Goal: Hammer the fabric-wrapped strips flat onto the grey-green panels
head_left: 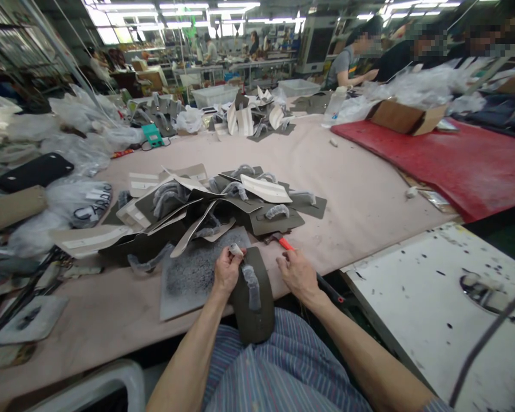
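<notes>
My left hand (227, 272) is closed on the upper left edge of a curved dark olive panel (264, 286). A plastic-wrapped carry handle (252, 286) runs down the panel's middle, and its lower end rests against my lap. Something small and white (235, 249) shows at my left fingertips; whether it is a finger wrapping or a loose piece is unclear. My right hand (298, 277) is right of the panel, fingers curled, with their contents hidden. A hammer (285, 244) with an orange-red neck and black handle passes beneath that hand. Left of the panel lies a worn grey slab (189, 280).
Beyond the slab is a heap of similar panels (278, 223) with wrapped handles and pale backs. Plastic bags (81, 149) crowd the left. A red sheet (412, 149) bears a cardboard box (405, 117). A white speckled table (446, 297) stands right. Co-workers (347, 66) sit at back right.
</notes>
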A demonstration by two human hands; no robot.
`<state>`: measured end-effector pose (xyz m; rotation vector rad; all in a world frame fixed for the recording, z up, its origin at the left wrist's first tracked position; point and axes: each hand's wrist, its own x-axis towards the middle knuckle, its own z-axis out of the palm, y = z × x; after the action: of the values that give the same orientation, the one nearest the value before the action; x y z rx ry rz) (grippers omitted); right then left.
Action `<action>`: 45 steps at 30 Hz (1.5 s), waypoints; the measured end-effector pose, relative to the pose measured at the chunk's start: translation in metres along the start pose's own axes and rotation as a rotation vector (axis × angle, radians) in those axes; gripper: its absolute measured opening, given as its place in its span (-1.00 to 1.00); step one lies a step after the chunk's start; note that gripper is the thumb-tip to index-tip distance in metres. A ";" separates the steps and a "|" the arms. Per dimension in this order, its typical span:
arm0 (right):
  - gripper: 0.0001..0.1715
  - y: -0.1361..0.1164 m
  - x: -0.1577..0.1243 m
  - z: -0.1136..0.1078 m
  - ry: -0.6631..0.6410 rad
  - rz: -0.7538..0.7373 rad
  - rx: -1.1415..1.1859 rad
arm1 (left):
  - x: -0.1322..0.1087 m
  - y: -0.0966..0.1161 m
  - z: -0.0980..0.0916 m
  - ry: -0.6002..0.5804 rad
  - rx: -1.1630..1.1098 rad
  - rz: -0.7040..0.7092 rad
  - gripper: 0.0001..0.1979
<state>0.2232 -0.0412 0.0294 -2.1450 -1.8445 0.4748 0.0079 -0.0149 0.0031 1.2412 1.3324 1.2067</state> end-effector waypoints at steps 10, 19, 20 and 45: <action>-0.70 0.064 0.027 -0.021 -0.206 0.042 0.050 | -0.003 0.003 0.005 0.045 0.169 0.059 -0.79; -0.95 0.040 0.029 -0.026 -0.660 0.195 0.671 | -0.007 0.007 0.012 0.059 0.285 0.141 -0.84; -0.91 0.041 0.021 -0.027 -0.693 0.217 0.729 | -0.007 0.005 0.012 0.059 0.284 0.140 -0.84; -0.69 -0.061 0.000 -0.132 0.300 -0.517 0.275 | -0.007 -0.004 0.010 -0.001 0.274 0.142 -0.82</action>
<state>0.2231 -0.0308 0.1747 -1.4026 -1.9261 0.2517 0.0178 -0.0209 -0.0020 1.5523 1.4649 1.1471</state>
